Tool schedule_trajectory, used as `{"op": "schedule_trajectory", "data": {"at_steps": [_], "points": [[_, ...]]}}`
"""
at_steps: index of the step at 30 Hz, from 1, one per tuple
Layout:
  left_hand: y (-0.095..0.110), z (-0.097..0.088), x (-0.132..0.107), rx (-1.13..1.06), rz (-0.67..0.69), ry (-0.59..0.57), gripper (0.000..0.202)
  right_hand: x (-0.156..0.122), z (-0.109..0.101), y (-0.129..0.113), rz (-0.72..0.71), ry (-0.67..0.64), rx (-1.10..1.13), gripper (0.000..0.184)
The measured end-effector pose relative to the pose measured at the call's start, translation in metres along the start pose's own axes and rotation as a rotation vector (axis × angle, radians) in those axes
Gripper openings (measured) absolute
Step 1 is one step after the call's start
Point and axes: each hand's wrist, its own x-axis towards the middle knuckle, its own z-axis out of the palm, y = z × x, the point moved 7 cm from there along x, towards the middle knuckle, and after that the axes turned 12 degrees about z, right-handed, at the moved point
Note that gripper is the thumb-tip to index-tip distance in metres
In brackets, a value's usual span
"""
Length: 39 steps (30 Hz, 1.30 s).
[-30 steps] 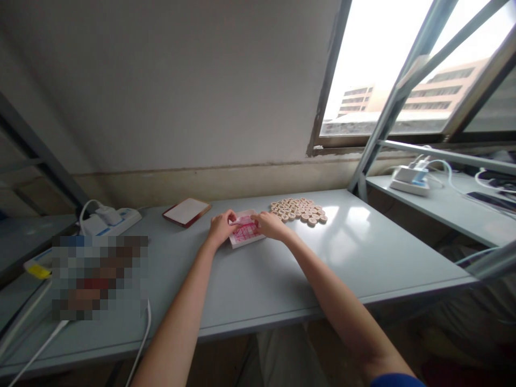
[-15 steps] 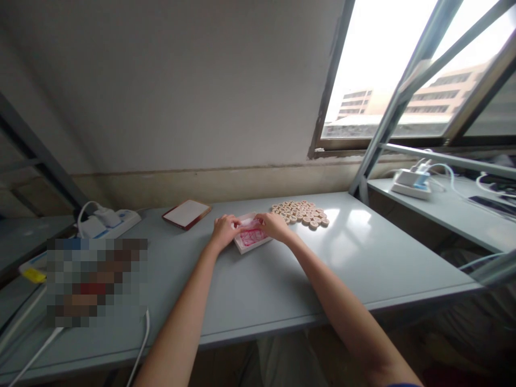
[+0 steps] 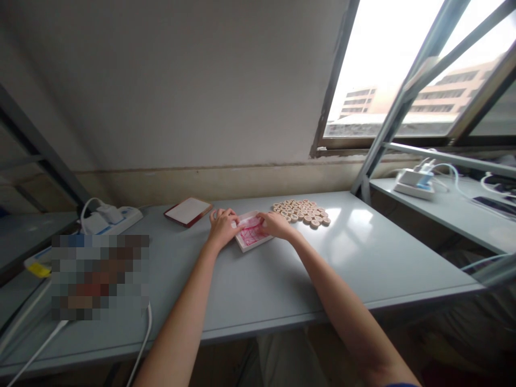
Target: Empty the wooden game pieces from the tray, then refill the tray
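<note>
The grey worktop (image 3: 363, 252) runs from a wall on the left to a window frame on the right, and everything in use sits toward its far edge, at full reach of both arms. A white power strip (image 3: 110, 217) lies at the far left, well apart from the hands. A flat lid with a red rim (image 3: 187, 210) rests to the left of the hands, seemingly put there to be out of their way. Right of them, a batch of round wooden discs (image 3: 300, 211) lies flat in one layer, so none can roll.

Between lid and discs is a small white box (image 3: 253, 246) with a red-printed sheet (image 3: 252, 234) in it. The left hand (image 3: 221, 227) has its fingers curled onto the box's left side. The right hand (image 3: 277, 226) sets its fingertips on the right side. With one hand on each side, the box is probably kept from sliding. Whether the fingers pinch the sheet or only press on it cannot be told.
</note>
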Motion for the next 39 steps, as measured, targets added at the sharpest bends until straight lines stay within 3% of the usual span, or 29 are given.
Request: {"op": "schedule_trajectory", "data": {"at_steps": [12, 15, 19, 30, 39], "points": [[-0.007, 0.002, -0.002, 0.087, -0.057, -0.004, 0.019, -0.002, 0.001, 0.002, 0.002, 0.032, 0.086, 0.048], [-0.011, 0.003, -0.003, 0.088, -0.114, -0.003, 0.027, -0.003, 0.0, -0.002, -0.044, 0.025, 0.057, 0.035], [-0.016, 0.01, -0.003, 0.019, -0.15, -0.044, 0.022, -0.005, 0.001, -0.006, -0.092, 0.003, 0.016, 0.018], [-0.017, 0.017, -0.001, -0.077, -0.099, -0.069, 0.025, -0.008, 0.001, -0.011, -0.127, 0.067, -0.046, 0.021], [-0.019, 0.028, -0.003, -0.21, -0.087, -0.139, 0.028, -0.011, -0.002, -0.013, -0.18, -0.001, -0.044, 0.027]]}}
